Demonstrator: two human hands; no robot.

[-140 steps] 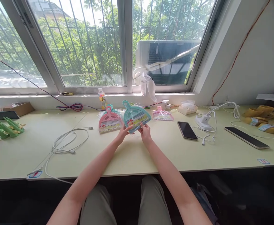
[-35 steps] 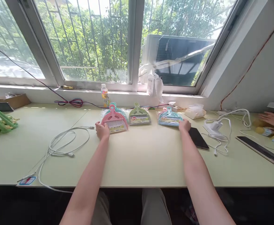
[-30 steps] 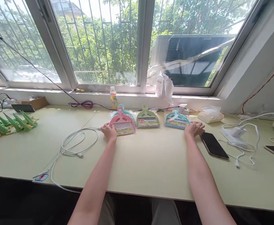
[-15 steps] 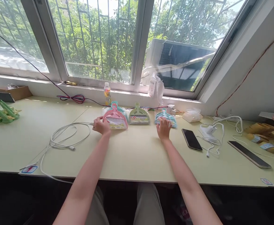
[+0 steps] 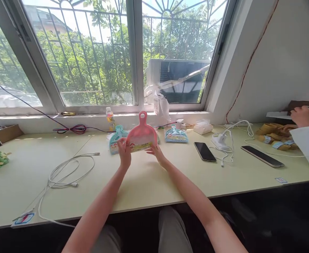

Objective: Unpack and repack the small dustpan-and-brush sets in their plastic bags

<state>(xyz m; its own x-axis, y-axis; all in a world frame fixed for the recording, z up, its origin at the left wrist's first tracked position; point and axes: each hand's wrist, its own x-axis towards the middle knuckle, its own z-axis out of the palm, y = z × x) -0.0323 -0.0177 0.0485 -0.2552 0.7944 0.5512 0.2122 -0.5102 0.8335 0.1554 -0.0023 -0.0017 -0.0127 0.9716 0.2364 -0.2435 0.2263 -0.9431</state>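
pale yellow-green tabletop [image 5: 149, 189] beneath a barred window [image 5: 91, 66], daylight pouring through.

pink dustpan [image 5: 141, 131] at centre, between the two hands, broad side facing the person. loop handle [image 5: 143, 116] uppermost, pointing toward the window and away from the hands. long axis, handle to lip, runs nearly straight ahead of the person; the wide lower edge crosses from hand to hand, its right end sitting a little higher. can't tell from where i stand whether that edge clears the table.

left hand [image 5: 125, 154]: curled closed around the lower left corner, overlapping it. right hand [image 5: 158, 154]: closed on the lower right corner, a looser hold, fingers stretched inward below the edge. both about equally near the pan; whatever grips behind it is hidden.

just beyond the left hand, partly behind the pan: teal dustpan set [image 5: 113, 140], wrapped. farther off on the right-hand side, apart from the pan: light-blue dustpan set [image 5: 176, 137], bagged, handle also toward the window. right hand is the nearer to that one.

outward again: drink bottle [image 5: 110, 118] near the sill; coiled white cable [image 5: 64, 165] to the left; black smartphone [image 5: 204, 151] to the right; at the far right, a co-worker's hand [image 5: 303, 116], raised.
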